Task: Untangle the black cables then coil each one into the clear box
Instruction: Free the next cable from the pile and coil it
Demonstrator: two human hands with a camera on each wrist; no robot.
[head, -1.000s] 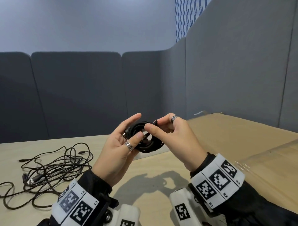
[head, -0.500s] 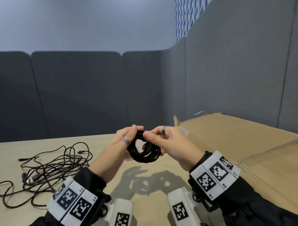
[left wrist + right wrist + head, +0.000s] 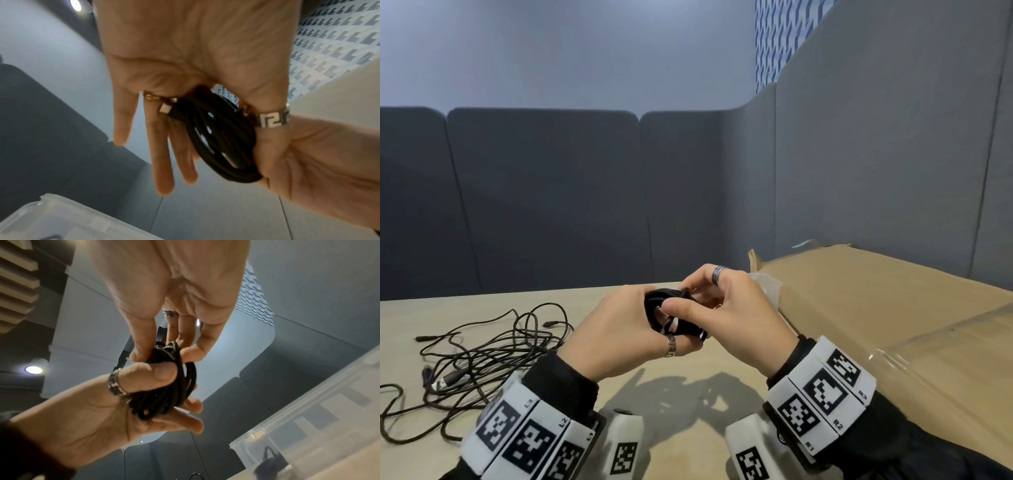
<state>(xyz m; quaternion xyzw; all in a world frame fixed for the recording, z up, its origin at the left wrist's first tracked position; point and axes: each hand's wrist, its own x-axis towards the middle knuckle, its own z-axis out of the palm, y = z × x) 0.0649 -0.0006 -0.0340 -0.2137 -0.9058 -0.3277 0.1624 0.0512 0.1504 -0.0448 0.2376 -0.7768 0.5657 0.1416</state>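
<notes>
Head view: coiled black cable (image 3: 674,318) held up over the worktop (image 3: 592,298) between both hands, centre of scene. Left hand (image 3: 619,335) is clamped round the near-left side of the coil, thumb across the loops, fingers under it. Right hand (image 3: 736,315) pinches the top of the coil with thumb and fingertips, likely tucking the loose end.

Handling, my judgement: light, soft rubbery cable, springy, loops will fan out if the grip slackens. Best taken across all the loops at once, not by one strand; metal plug (image 3: 165,110) is stiff, lies against the left fingers, no good as a hold.

Remaining black cables (image 3: 482,359) lie in a loose tangle on the worktop at far left, well apart from the hands, not yet sorted.

Clear box (image 3: 308,426) sits to the right, near edge; right wrist view shows a dark coiled bundle (image 3: 269,462) already in it, blurred, probably one cable done. Cardboard sheet (image 3: 876,294) lies flat to the right, under or behind the box, cannot tell which
</notes>
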